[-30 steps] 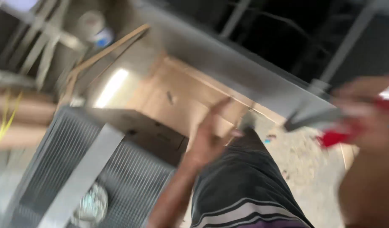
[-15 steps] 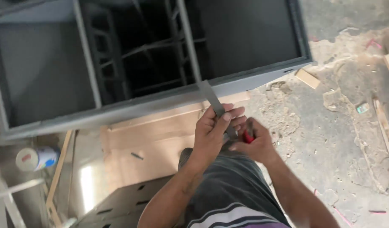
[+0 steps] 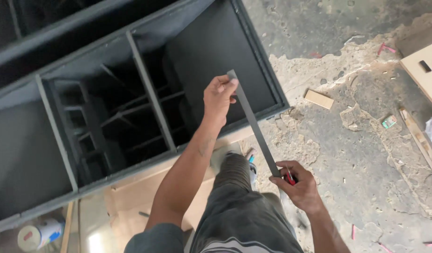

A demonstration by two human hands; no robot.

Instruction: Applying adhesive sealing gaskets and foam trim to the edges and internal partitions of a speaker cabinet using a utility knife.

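I hold a long, thin dark grey strip (image 3: 253,122) stretched between both hands. My left hand (image 3: 219,97) pinches its upper end in front of the big dark grey cabinet (image 3: 145,93). My right hand (image 3: 298,186) grips the strip's lower end together with a small red-handled tool (image 3: 290,177), just right of my raised knee (image 3: 234,171). The strip runs on a slant from the cabinet's open right compartment down toward the concrete floor.
The cabinet has open compartments with dark braces inside and lies on light wooden boards (image 3: 131,201). A small wood block (image 3: 318,99), a board corner (image 3: 424,70), a slat (image 3: 420,140) and scraps lie on the cracked floor. A white can (image 3: 37,233) stands bottom left.
My view swung toward the cabinet front. My hands, close together half a second ago, have moved apart: the left rose along the strip, the right dropped lower.
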